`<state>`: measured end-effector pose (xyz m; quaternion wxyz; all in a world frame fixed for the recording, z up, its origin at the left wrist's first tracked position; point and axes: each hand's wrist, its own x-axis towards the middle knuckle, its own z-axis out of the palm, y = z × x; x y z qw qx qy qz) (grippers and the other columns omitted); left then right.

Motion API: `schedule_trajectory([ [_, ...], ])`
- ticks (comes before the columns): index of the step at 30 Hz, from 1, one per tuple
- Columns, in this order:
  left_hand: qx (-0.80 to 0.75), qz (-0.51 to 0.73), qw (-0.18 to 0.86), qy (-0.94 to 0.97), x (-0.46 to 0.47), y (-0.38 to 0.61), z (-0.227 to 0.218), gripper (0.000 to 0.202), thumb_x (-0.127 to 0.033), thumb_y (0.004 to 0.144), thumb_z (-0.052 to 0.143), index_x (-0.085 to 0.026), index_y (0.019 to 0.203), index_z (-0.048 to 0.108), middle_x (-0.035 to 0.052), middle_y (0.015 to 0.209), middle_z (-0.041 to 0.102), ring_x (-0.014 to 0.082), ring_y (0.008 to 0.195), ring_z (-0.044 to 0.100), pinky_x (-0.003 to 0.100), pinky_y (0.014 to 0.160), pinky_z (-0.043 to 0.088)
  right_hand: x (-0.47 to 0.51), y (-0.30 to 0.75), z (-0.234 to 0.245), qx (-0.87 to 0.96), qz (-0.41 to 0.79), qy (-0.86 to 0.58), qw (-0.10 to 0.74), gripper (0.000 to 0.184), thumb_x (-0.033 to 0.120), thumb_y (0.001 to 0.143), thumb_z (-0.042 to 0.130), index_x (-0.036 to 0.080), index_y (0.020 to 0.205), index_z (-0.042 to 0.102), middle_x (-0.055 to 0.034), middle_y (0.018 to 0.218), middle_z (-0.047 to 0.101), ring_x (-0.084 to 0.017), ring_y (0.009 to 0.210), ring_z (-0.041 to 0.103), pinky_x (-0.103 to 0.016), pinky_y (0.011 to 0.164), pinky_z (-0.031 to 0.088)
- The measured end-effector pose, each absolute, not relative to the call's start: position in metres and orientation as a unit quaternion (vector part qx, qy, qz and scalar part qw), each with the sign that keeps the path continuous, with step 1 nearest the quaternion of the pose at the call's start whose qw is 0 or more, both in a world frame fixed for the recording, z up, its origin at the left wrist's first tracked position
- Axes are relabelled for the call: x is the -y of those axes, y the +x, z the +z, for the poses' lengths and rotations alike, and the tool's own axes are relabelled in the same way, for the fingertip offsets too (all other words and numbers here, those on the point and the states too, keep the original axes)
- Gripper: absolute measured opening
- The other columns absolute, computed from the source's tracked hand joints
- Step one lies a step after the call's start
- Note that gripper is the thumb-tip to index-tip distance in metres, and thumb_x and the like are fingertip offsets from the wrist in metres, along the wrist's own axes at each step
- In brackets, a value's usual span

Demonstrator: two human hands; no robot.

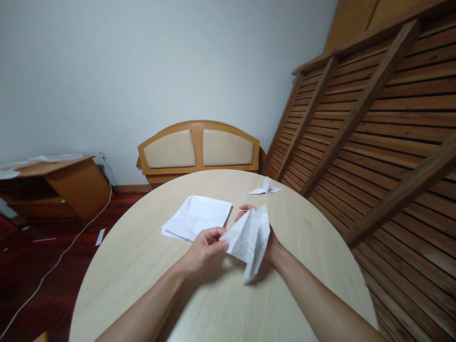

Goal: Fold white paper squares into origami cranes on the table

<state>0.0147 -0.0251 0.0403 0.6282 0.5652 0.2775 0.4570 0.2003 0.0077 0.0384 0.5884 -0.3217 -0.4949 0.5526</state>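
Note:
A creased, partly folded sheet of white paper [247,235] is held up above the table between my two hands. My left hand [208,244] pinches its left corner between thumb and fingers. Behind the paper's right side is my right hand [270,242], with fingertips showing past the upper left edge; most of that hand is hidden by the paper. The lower flap of the sheet hangs down and is blurred. Left of it lies a stack of creased white paper sheets [201,213]. A small folded white paper figure [265,186] rests near the table's far right edge.
The round pale wooden table [135,266] spans the foreground. Beyond it stands a headboard [199,147] against the wall. A slatted wooden frame [356,128] leans close on the right. A low desk [74,183] stands left, with a white cable [76,232] across the floor.

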Motion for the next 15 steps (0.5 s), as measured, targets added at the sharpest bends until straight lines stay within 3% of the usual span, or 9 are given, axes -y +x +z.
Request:
schedule_trajectory([
  [3,-0.322,0.532,0.471,0.625,0.019,0.012,0.040,0.029,-0.045,0.078,0.076,-0.017,0.074,0.067,0.0035,0.074,0.062,0.0164,0.071,0.057,0.028,0.069,0.044,-0.017,0.203,0.033,0.488,0.478,-0.355,0.638,0.029,0.047,0.083,0.056,0.022,0.097,0.060,-0.0059,0.094,0.071,-0.022,0.080,0.066,-0.031,0.065,0.053],
  [8,-0.327,0.547,0.191,0.746,0.015,0.001,0.041,0.011,-0.026,0.091,0.060,-0.020,0.087,0.068,0.0063,0.085,0.066,0.0207,0.085,0.060,0.033,0.078,0.046,-0.019,0.209,0.036,0.473,0.437,-0.379,0.665,0.030,0.049,0.086,0.063,0.021,0.096,0.062,-0.0062,0.097,0.069,-0.020,0.088,0.066,-0.031,0.078,0.052],
  [11,-0.311,0.522,0.110,0.786,0.016,-0.002,0.041,0.012,-0.017,0.092,0.056,-0.022,0.093,0.068,0.0069,0.091,0.067,0.0214,0.089,0.061,0.034,0.080,0.047,-0.018,0.209,0.038,0.489,0.449,-0.363,0.654,0.035,0.050,0.080,0.071,0.020,0.096,0.063,-0.0051,0.093,0.069,-0.019,0.089,0.066,-0.031,0.081,0.051],
  [15,-0.270,0.493,0.058,0.825,0.018,-0.003,0.041,0.017,-0.011,0.092,0.054,-0.023,0.096,0.065,0.0075,0.102,0.069,0.0227,0.102,0.060,0.038,0.089,0.047,-0.023,0.204,0.034,0.497,0.487,-0.356,0.624,0.043,0.045,0.061,0.086,0.020,0.088,0.063,-0.0032,0.083,0.071,-0.020,0.076,0.067,-0.030,0.069,0.051],
])
